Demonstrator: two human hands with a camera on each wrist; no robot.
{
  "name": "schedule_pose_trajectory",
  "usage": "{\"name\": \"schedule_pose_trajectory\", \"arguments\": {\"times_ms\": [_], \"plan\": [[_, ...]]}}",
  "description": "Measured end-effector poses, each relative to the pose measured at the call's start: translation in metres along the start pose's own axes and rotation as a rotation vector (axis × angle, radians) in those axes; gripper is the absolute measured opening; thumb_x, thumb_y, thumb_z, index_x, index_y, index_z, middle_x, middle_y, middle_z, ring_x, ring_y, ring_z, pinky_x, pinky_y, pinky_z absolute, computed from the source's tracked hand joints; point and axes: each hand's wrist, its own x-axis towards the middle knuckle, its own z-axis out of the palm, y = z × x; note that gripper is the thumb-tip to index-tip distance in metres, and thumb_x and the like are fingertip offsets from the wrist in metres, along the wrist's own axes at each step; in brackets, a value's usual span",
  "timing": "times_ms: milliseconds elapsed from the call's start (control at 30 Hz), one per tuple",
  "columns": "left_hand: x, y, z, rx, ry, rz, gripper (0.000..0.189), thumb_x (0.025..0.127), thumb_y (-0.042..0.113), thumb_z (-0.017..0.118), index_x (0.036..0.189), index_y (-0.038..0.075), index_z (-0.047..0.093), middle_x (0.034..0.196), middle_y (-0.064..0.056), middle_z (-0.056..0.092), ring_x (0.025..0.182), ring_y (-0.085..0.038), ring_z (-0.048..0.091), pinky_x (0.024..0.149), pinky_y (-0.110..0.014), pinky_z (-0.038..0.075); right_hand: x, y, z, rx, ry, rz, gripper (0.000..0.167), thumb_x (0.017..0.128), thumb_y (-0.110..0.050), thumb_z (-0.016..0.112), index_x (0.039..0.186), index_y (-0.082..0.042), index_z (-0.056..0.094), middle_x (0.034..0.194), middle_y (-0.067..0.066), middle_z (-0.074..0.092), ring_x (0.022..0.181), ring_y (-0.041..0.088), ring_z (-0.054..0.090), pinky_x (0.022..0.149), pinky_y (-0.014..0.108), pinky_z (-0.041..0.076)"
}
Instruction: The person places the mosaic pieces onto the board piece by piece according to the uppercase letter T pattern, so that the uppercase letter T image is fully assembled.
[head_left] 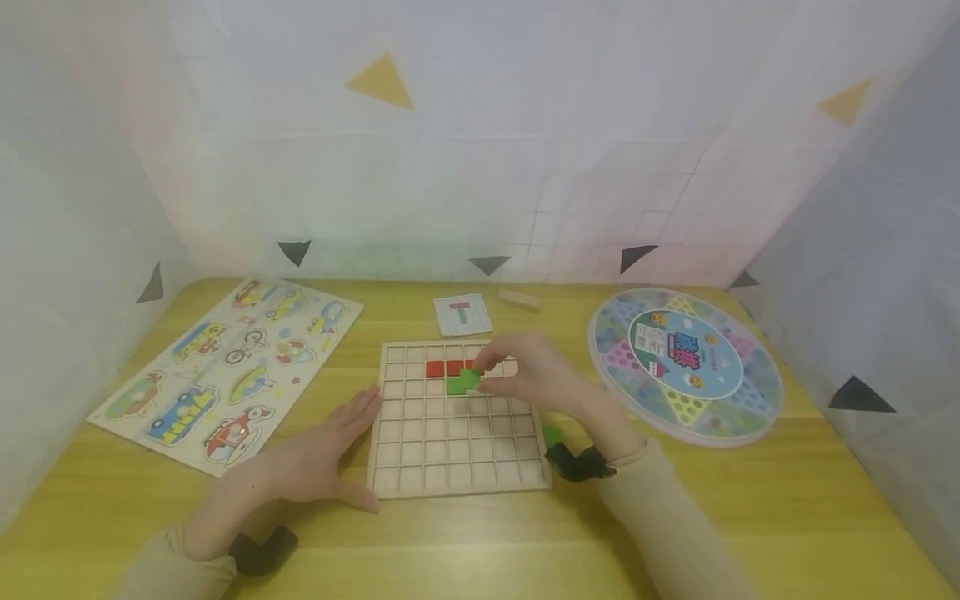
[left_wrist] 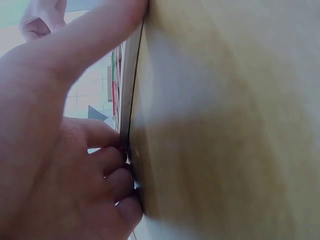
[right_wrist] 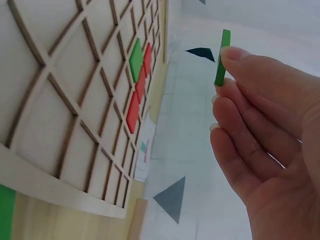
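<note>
A wooden grid board (head_left: 420,454) lies on the table, its squares framed by thin raised strips. Three red square tiles (head_left: 435,368) sit in a row near its far side, with one green square tile (right_wrist: 135,61) beside the middle one. My right hand (head_left: 536,375) pinches another green tile (right_wrist: 223,57) between thumb and index finger, held above the board. Along the board's left edge rests my left hand (head_left: 311,458), fingers and thumb spread apart; in the left wrist view its fingertips (left_wrist: 129,210) touch the table beside the edge.
Behind the board lie a pattern card (head_left: 462,315) with a red and green T shape and a small wooden block (head_left: 519,300). A vehicle puzzle board (head_left: 225,367) is at left, a round game box (head_left: 686,362) at right. Another green piece (head_left: 552,437) lies by the board's right edge.
</note>
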Motion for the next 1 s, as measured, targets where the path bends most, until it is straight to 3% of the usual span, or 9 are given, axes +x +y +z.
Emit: {"name": "schedule_pose_trajectory", "arguments": {"times_ms": [267, 467, 600, 767, 1000], "plan": [[0.000, 0.000, -0.001, -0.003, -0.004, -0.009, 0.130, 0.069, 0.068, 0.078, 0.161, 0.006, 0.009, 0.168, -0.013, -0.004, 0.152, -0.045, 0.004, 0.120, -0.061, 0.016, 0.005, 0.002, 0.013, -0.008, -0.027, 0.044, 0.023, 0.082, -0.013, 0.083, 0.103, -0.007, 0.075, 0.100, 0.003, 0.076, 0.094, 0.021, 0.070, 0.087, 0.041, 0.058], [0.000, -0.001, 0.000, -0.002, -0.003, -0.006, 0.131, 0.069, 0.068, 0.078, 0.161, 0.006, 0.008, 0.168, -0.014, -0.004, 0.152, -0.046, 0.004, 0.120, -0.062, 0.016, 0.010, 0.005, 0.025, -0.012, -0.019, 0.024, 0.021, 0.082, -0.015, 0.083, 0.101, -0.010, 0.076, 0.100, -0.002, 0.076, 0.094, 0.014, 0.069, 0.087, 0.039, 0.058], [0.000, -0.001, 0.000, -0.003, -0.004, -0.008, 0.131, 0.069, 0.068, 0.078, 0.161, 0.006, 0.008, 0.169, -0.013, -0.005, 0.152, -0.045, 0.003, 0.120, -0.062, 0.016, 0.011, 0.005, 0.029, 0.027, -0.030, 0.033, 0.020, 0.083, -0.013, 0.082, 0.101, -0.011, 0.076, 0.101, -0.002, 0.075, 0.095, 0.017, 0.069, 0.087, 0.040, 0.058], [0.001, -0.001, 0.000, -0.004, -0.009, -0.015, 0.131, 0.069, 0.069, 0.077, 0.161, 0.007, 0.008, 0.169, -0.012, -0.005, 0.152, -0.044, 0.003, 0.120, -0.061, 0.016, 0.012, 0.007, 0.031, 0.052, -0.043, 0.074, 0.020, 0.083, -0.012, 0.082, 0.101, -0.011, 0.075, 0.102, -0.003, 0.075, 0.096, 0.021, 0.069, 0.088, 0.041, 0.058], [0.001, 0.000, 0.000, 0.002, -0.005, -0.011, 0.131, 0.068, 0.070, 0.077, 0.161, 0.008, 0.008, 0.169, -0.011, -0.005, 0.152, -0.044, 0.004, 0.120, -0.061, 0.017, 0.011, 0.011, 0.035, 0.011, -0.059, 0.120, 0.020, 0.083, -0.015, 0.082, 0.101, -0.013, 0.075, 0.100, -0.005, 0.074, 0.095, 0.014, 0.068, 0.089, 0.035, 0.057]]}}
